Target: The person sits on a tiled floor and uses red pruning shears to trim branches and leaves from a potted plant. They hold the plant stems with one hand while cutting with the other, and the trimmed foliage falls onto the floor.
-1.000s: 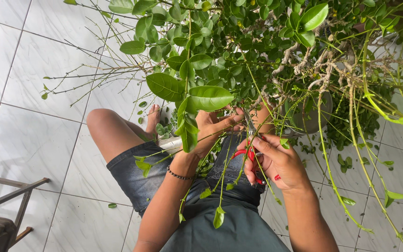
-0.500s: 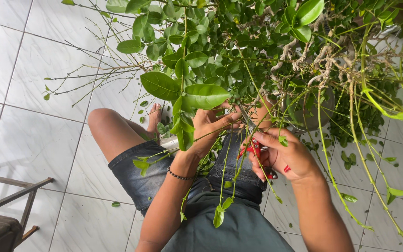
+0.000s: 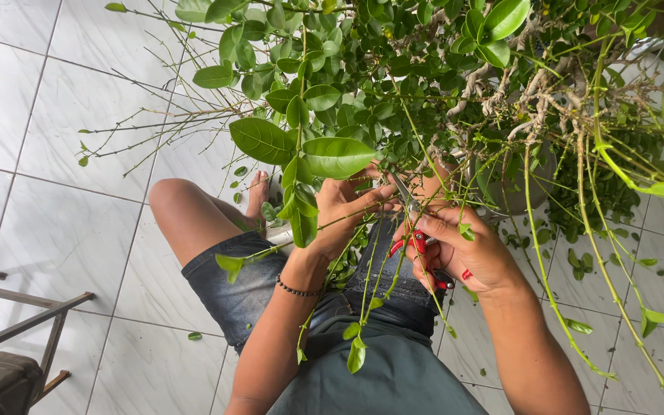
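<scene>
A leafy green potted plant [image 3: 393, 84] with long thin stems fills the top and right of the view. My left hand [image 3: 343, 211] grips a thin green stem [image 3: 347, 223] that hangs down over my lap. My right hand [image 3: 466, 250] is closed on red-handled pruning shears [image 3: 420, 246], whose blades point up toward the stem next to my left fingers. Whether the blades touch the stem is hidden by leaves. A beaded bracelet [image 3: 297, 290] circles my left wrist.
I sit on a white tiled floor [image 3: 55, 192] in denim shorts, one bare knee [image 3: 170, 196] out to the left. Cut leaves [image 3: 578, 261] litter the tiles at right. A grey pot [image 3: 520, 184] stands behind my hands. A wooden stool [image 3: 9, 338] is at the lower left.
My right hand with the shears has risen and moved closer to my left hand. The left hand keeps its hold on the stem.
</scene>
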